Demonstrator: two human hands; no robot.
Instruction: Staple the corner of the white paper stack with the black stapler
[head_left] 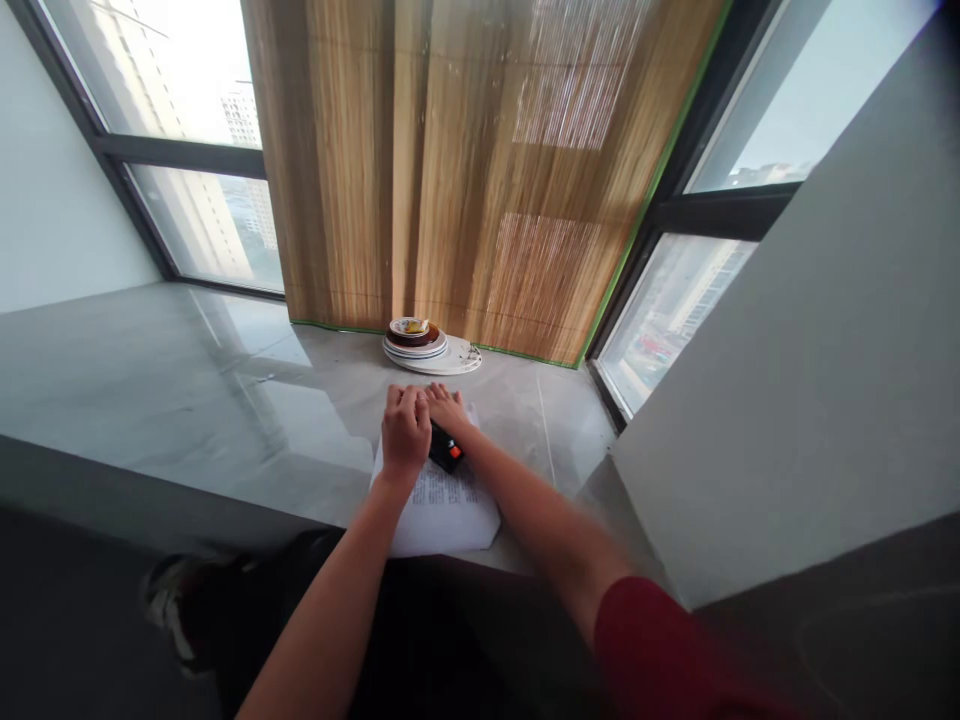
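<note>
Printed sheets of paper (pixel 442 525) lie on the grey stone ledge, directly before me. On top of them is a small black object (pixel 444 452) with an orange-red spot at its near end; its kind is not clear, and my hands cover its far part. My left hand (pixel 406 428) is closed, fingers curled, at the left side of the black object over the paper; whatever is within its fingers is hidden. Beside it, my right hand (pixel 448 407) rests palm down with fingers stretched forward, over the far end of the black object and the paper.
Beyond my hands, stacked plates and bowls (pixel 416 345) sit on a white oval board (pixel 461 358). A bamboo blind (pixel 465 180) hangs behind them, between windows on both sides. A wall (pixel 810 350) closes in the right. The ledge's front edge (pixel 187 485) runs along the left.
</note>
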